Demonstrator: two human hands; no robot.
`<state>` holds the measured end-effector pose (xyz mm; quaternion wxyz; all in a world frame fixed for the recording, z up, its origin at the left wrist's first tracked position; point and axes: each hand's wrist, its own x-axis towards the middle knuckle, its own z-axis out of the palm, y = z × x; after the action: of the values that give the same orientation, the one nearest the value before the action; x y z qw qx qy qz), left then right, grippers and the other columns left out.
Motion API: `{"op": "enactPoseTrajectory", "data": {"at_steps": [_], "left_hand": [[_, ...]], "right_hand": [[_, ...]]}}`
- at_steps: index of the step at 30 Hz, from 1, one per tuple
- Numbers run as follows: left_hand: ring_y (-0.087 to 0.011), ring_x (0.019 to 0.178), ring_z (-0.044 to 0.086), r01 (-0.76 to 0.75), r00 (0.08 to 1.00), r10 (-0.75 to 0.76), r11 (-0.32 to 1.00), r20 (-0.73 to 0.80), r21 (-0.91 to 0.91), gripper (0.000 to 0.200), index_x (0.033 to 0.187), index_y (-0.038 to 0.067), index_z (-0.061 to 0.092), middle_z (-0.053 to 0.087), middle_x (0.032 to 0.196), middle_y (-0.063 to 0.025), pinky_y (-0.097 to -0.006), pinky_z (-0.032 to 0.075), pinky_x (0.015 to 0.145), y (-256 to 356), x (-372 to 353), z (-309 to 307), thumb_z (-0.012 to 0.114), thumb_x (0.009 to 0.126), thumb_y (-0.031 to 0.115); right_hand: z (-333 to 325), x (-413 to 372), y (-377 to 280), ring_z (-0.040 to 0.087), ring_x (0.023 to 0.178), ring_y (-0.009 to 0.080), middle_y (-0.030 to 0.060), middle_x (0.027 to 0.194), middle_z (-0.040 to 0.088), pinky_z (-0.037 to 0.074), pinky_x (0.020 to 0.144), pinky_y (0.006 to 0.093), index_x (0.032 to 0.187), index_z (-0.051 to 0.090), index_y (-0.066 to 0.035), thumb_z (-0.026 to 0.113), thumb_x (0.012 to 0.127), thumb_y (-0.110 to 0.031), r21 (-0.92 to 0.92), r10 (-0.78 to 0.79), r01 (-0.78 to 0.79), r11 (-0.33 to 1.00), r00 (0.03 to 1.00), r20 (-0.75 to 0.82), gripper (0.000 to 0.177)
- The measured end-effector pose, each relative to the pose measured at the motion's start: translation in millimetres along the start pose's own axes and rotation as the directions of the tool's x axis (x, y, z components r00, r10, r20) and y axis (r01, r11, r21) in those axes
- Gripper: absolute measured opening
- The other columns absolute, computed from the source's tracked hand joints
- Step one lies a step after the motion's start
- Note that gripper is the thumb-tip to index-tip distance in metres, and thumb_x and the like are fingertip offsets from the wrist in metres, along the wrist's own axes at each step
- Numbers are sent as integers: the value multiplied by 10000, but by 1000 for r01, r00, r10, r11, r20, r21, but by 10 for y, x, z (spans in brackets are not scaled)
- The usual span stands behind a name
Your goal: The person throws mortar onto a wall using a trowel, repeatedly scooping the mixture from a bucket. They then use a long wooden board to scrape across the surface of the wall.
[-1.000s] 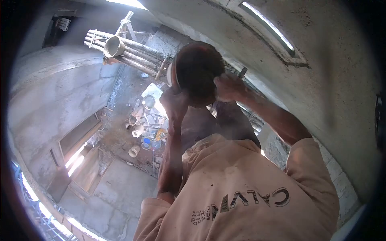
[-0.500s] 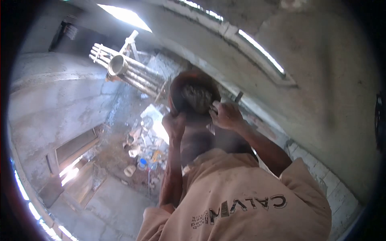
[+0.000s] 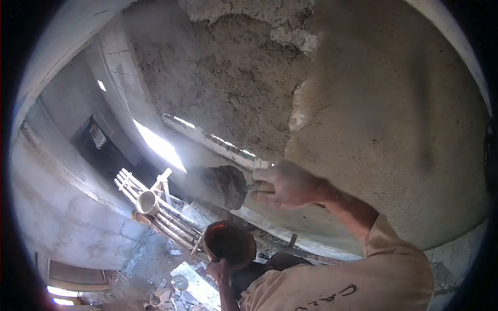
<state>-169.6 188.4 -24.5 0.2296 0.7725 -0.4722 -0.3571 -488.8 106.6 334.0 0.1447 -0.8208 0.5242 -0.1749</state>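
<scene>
My right hand (image 3: 291, 185) is closed round the handle of a trowel, its arm reaching out in front of the wall. A dark, lumpy load of mortar (image 3: 224, 186) covers the trowel's blade, so the metal hardly shows. Lower down, my left hand (image 3: 220, 270) grips the near rim of a round bucket (image 3: 228, 243), which is tipped with its mouth towards me. The inside of the bucket is dark, and how much it holds is hard to see. Ahead stands the wall, with dark rough plaster (image 3: 218, 67) on the left and smoother plaster (image 3: 373, 114) on the right.
A bamboo pole platform (image 3: 174, 223) lies to the left below, carrying a second bucket (image 3: 147, 202). A bright gap (image 3: 158, 144) opens in the wall behind it. Rubble and a pale board (image 3: 194, 285) lie on the floor far below.
My view has tilted up to the wall. My right hand has risen from the bucket's mouth with mortar on the trowel. My left hand still holds the bucket, now lower in view.
</scene>
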Motion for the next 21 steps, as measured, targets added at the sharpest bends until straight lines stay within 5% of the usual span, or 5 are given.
{"op": "enactPoseTrajectory", "data": {"at_steps": [5, 9, 14, 17, 21], "left_hand": [[-429, 795, 754, -33, 999, 34, 979, -4, 200, 419, 811, -115, 740, 712, 773, -324, -507, 567, 745, -349, 251, 130, 686, 686, 282], [-447, 824, 748, -121, 992, 125, 958, 3, 260, 415, 821, -98, 750, 716, 790, -322, -506, 571, 777, -517, 362, 167, 675, 715, 296], [-429, 827, 747, -100, 982, 112, 992, -155, 82, 442, 851, -78, 765, 724, 802, -303, -507, 565, 808, -152, 166, -145, 701, 731, 343], [-442, 838, 740, -32, 999, 31, 999, -45, -32, 498, 908, -84, 766, 732, 816, -294, -509, 554, 818, -289, 361, 7, 726, 753, 387], [-436, 890, 745, -75, 996, 69, 990, -48, -122, 537, 954, -81, 771, 746, 883, -296, -506, 552, 834, 6, 474, -95, 778, 778, 426]], "right_hand": [[-851, -28, -527, 695, 612, 147, 73, 695, 707, 543, 544, 339, 1007, 725, -39, 728, 985, -279, 246, -266, 249, 937, 963, 37, 241], [-1281, -26, -118, 677, 634, 137, 33, 751, 697, 562, 557, 322, 1034, 743, -72, 715, 979, -429, 604, -143, 132, 786, 989, -30, 362], [-2149, -386, 368, 640, 566, 125, 40, 726, 661, 553, 488, 283, 1010, 681, -37, 684, 950, -496, 584, 585, -263, 768, 660, -471, 463], [-2658, -820, 42, 612, 495, 104, 55, 700, 659, 510, 395, 246, 974, 660, -35, 688, 940, -497, 320, 416, -300, 899, 814, -405, 464], [-2286, -845, 2, 644, 530, 109, 104, 732, 685, 537, 408, 241, 1019, 671, 6, 676, 979, -421, 126, 562, -555, 822, 757, -335, 429]]}}
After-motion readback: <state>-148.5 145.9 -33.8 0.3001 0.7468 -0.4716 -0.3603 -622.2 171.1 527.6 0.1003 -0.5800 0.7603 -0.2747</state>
